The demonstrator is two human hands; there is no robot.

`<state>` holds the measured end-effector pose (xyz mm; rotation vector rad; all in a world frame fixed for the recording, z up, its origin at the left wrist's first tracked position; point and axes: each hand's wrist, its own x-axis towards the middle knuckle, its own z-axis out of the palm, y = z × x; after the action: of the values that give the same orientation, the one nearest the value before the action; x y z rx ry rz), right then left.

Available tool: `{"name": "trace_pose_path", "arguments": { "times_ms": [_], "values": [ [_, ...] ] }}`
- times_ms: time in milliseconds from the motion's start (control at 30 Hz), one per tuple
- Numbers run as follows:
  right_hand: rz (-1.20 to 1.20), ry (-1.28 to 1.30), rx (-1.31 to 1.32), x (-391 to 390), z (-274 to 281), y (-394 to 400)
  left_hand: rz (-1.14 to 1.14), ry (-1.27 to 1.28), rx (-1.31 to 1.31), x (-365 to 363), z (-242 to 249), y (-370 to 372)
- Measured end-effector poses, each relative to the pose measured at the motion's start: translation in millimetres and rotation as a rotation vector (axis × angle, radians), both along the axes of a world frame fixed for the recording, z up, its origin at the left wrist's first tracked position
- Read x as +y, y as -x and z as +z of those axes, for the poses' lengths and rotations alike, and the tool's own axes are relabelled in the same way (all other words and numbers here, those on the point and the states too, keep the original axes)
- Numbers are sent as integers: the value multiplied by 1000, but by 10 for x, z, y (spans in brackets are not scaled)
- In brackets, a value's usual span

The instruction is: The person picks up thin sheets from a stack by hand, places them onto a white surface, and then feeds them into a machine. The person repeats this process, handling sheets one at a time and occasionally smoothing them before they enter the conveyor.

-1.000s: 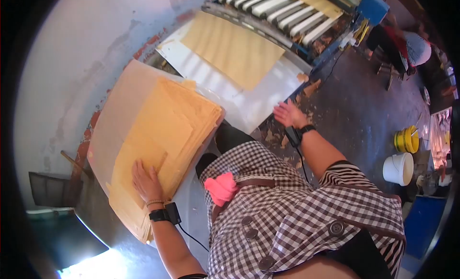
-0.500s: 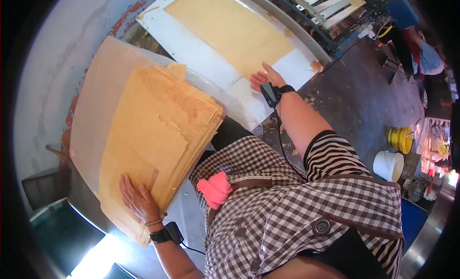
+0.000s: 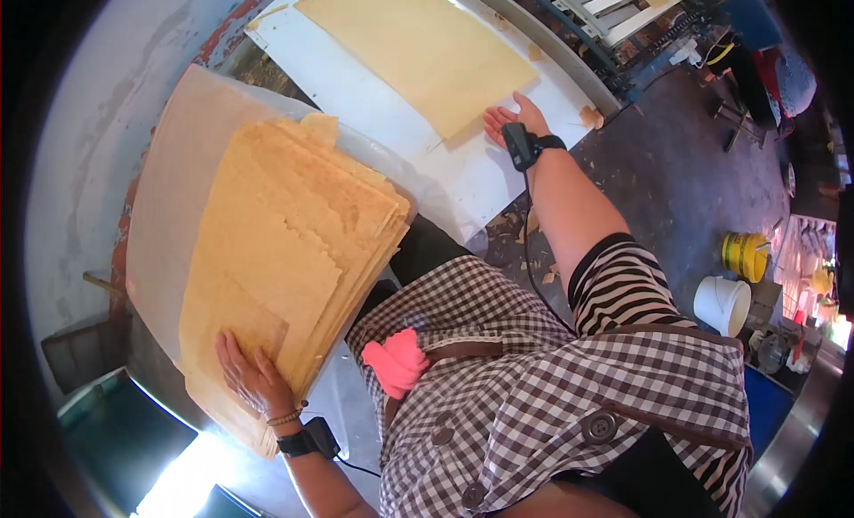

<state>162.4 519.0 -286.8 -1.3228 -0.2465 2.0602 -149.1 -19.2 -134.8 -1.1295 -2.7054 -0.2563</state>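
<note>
My left hand (image 3: 252,376) lies flat with extended fingers on the lower end of a thick stack of thin tan sheets (image 3: 267,215). Ragged, flaky edges show along the top and right side of this stack, which rests on a clear plastic sheet (image 3: 178,180). Beyond it, a single smooth tan sheet (image 3: 418,55) is spread over a white board (image 3: 485,184). Near that sheet's closest right corner is my right hand (image 3: 519,122), fingers stretched out and thumb apart, with nothing in it. Both wrists wear black strapped devices with cables.
A pink cloth (image 3: 396,362) hangs at the checked apron (image 3: 534,367). Right of me, a yellow bucket (image 3: 745,255) and a white bucket (image 3: 721,305) stand on the floor. A person (image 3: 787,82) is at upper right. Slatted machinery (image 3: 614,11) lies beyond the board.
My right hand has moved a little right and away from me. The near edge of the smooth sheet sits slightly farther off on the board. My left hand stays on the stack.
</note>
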Motion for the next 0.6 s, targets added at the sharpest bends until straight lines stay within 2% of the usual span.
{"name": "trace_pose_path", "arguments": {
  "times_ms": [33, 100, 167, 200, 233, 333, 367, 467, 533, 567, 600],
  "values": [
    [-32, 65, -12, -53, 83, 78, -4, -11, -5, -33, -60, 74],
    [277, 2, 22, -77, -155, 238, -12, -33, -13, -320, -128, 199],
    [340, -48, 20, 134, -212, 144, -34, -36, -10, -319, -71, 225],
    [309, -157, -361, -54, 86, 285, -49, -26, -7, -231, -8, 160],
    [376, -98, -384, 30, 62, 194, -80, -32, 9, -158, -45, 175],
    [508, -373, -551, -27, -12, 203, -91, -60, -87, -59, -20, 224],
    [435, -334, -493, -90, -41, 262, -92, -110, -130, -55, 8, 230],
    [490, -326, -435, -487, 170, 345, -94, -259, -257, -39, 173, 311],
    [312, -184, -170, -997, 480, 264, -116, -369, -374, 70, 237, 355],
    [257, -175, -98, -1336, 736, 250, -247, -368, -319, 254, 301, 276],
    [202, -166, -25, -1680, 1033, 212, -313, -392, -411, 462, 323, 128]
  ]
}}
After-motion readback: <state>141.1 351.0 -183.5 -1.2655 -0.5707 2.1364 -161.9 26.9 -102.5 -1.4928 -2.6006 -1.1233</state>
